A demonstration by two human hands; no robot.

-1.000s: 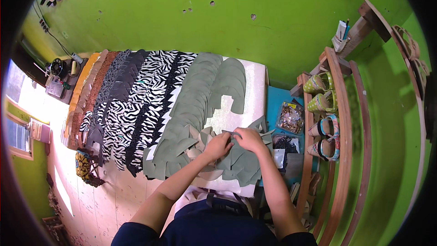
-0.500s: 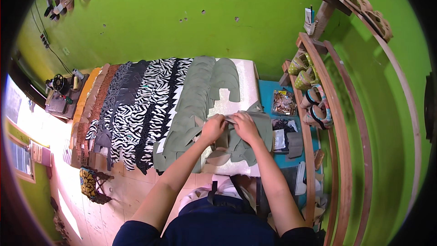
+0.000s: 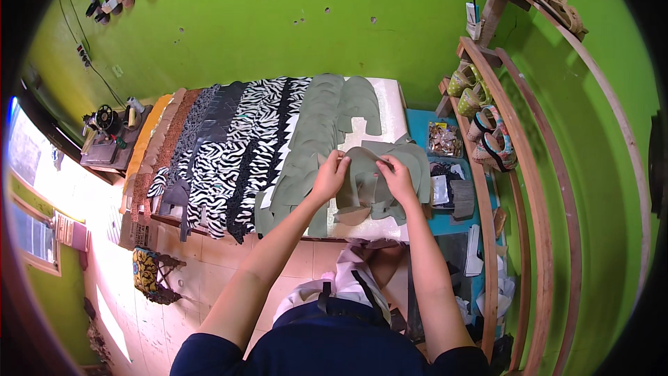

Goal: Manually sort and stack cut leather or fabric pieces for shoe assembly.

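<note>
Pinched by the left hand (image 3: 330, 177) and right hand (image 3: 397, 179), a grey-green piece (image 3: 362, 161) lies at their three and nine o'clock respectively.

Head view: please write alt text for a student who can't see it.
A person's left hand and right hand hold a grey-green piece above a white-topped table. Zebra-patterned pieces lie further left; a wooden rack with shoes stands at right.

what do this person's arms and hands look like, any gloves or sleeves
The left hand and right hand are ungloved. Both forearms are bare, with no watch or bracelet visible. Short, dark navy sleeves cover the upper arms, matching the shirt.
</note>
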